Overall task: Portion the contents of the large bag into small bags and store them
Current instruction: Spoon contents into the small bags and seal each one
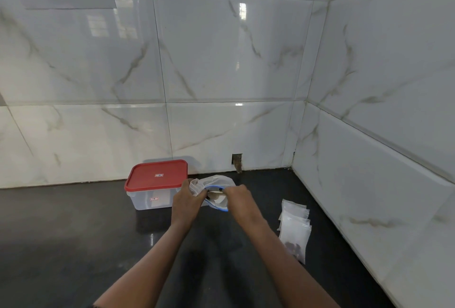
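Observation:
A large clear bag (216, 182) with a blue zip rim is held up over the dark counter, its mouth facing me and pale contents showing inside. My left hand (188, 199) grips the bag's left side, bunching the plastic. My right hand (237, 198) pinches the blue rim on the right. A stack of small clear bags (294, 226) lies on the counter to the right, and the nearest one has dark pieces at its bottom. A clear plastic box with a red lid (156, 176) stands shut just left of the bag, behind my left hand.
The dark counter (73, 234) ends at white marble-look tiled walls behind and to the right, forming a corner (293, 167). A small hole in the back wall (236, 160) sits just above the counter.

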{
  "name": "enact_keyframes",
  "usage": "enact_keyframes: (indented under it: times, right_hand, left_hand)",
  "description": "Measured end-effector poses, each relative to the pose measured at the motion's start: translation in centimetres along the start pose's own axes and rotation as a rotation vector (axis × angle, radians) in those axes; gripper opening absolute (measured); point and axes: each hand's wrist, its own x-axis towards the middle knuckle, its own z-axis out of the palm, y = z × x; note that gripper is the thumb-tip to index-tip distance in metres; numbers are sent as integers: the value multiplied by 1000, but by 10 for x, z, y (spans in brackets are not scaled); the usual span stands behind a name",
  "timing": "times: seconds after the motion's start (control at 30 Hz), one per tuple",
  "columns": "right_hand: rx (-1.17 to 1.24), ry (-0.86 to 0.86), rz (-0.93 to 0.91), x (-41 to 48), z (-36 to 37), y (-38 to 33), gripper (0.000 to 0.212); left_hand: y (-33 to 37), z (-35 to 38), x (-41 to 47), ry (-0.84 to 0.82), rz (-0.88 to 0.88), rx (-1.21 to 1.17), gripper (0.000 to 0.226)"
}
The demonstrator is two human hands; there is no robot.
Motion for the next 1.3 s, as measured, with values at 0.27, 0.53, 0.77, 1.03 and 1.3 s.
enact_keyframes:
  times: [0.27,0.53,0.77,1.03,1.3]
  right_hand:
    - [345,-50,64,29,40,-15,35]
    - [810,253,290,23,46,-11,30]
    - [539,102,168,4,69,-3,31]
    - [486,15,292,12,68,-3,32]
    - [444,95,392,27,50,-20,26]
  left_hand:
    - [-8,-10,1,-108,23,68,46]
    - [5,-6,19,-117,-32,98,56]
    - [-7,8,8,-112,-66,49,47]
    - [-3,8,13,-57,-44,34,43]
    - [7,7,19,-49,-32,15,40]
